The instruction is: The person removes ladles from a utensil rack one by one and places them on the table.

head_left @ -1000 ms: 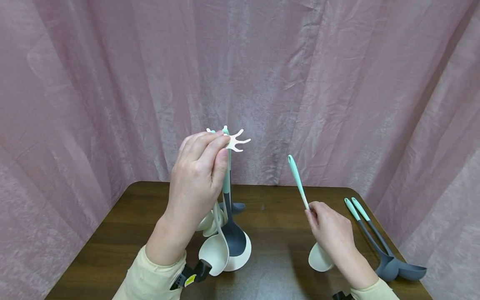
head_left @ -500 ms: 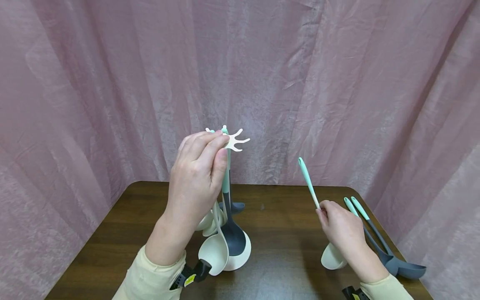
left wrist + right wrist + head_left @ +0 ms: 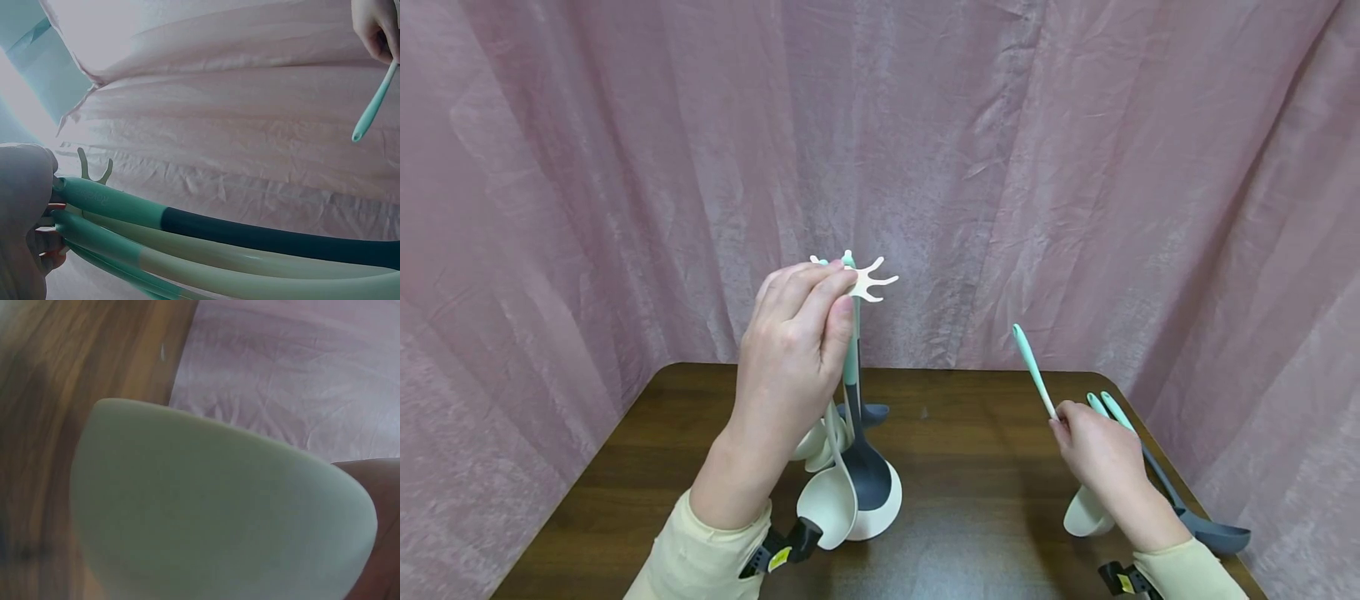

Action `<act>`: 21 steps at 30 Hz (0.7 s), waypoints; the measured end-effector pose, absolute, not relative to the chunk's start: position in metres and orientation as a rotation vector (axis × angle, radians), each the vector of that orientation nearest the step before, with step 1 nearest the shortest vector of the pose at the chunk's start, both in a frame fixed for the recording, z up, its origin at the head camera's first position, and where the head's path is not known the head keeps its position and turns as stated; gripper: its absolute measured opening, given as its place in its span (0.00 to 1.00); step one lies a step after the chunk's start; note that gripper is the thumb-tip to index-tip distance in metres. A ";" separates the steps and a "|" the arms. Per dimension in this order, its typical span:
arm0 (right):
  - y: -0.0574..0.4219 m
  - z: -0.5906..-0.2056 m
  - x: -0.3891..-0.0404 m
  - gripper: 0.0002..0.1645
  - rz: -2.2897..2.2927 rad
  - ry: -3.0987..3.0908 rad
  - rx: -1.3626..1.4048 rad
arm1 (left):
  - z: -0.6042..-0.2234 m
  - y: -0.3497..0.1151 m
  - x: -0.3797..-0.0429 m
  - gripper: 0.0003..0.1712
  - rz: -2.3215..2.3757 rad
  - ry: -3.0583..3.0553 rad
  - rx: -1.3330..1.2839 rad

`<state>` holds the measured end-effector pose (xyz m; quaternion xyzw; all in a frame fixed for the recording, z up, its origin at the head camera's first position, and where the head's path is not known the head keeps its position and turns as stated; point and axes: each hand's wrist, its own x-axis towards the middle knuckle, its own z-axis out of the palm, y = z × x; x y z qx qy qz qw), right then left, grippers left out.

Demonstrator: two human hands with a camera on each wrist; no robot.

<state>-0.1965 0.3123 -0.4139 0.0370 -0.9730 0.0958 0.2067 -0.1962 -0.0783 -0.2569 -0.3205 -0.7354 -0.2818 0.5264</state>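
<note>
My left hand (image 3: 790,342) grips the top of a white utensil stand (image 3: 868,283) with prongs. From it hang a dark grey ladle (image 3: 867,479), an off-white ladle (image 3: 827,507) and other utensils, partly hidden behind them. The left wrist view shows mint handles (image 3: 112,203) close to that hand's fingers. To the right, my right hand (image 3: 1105,454) pinches the shaft of an off-white spatula (image 3: 1086,512), its mint handle pointing up and its head down. Seen up close in the right wrist view, the spatula head (image 3: 219,506) is broad with a slanted edge.
Two dark grey ladles with mint handles lie at the table's right edge; one ladle head (image 3: 1221,535) shows, while my right hand and arm cover much of the other. The brown wooden table (image 3: 955,467) stands before a pink curtain (image 3: 925,167).
My right hand has carried the spatula rightward and slightly lower, towards the lying ladles, and now covers part of them. My left hand stays on the stand.
</note>
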 end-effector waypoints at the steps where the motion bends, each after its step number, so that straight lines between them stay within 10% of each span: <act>1: 0.314 -0.414 -0.197 0.05 0.263 -2.718 0.098 | -0.257 -0.078 -0.196 0.19 -0.674 -1.758 -0.767; 21: 0.346 -0.420 -0.203 0.05 0.256 -2.799 0.020 | -0.258 -0.078 -0.195 0.19 -0.677 -1.768 -0.757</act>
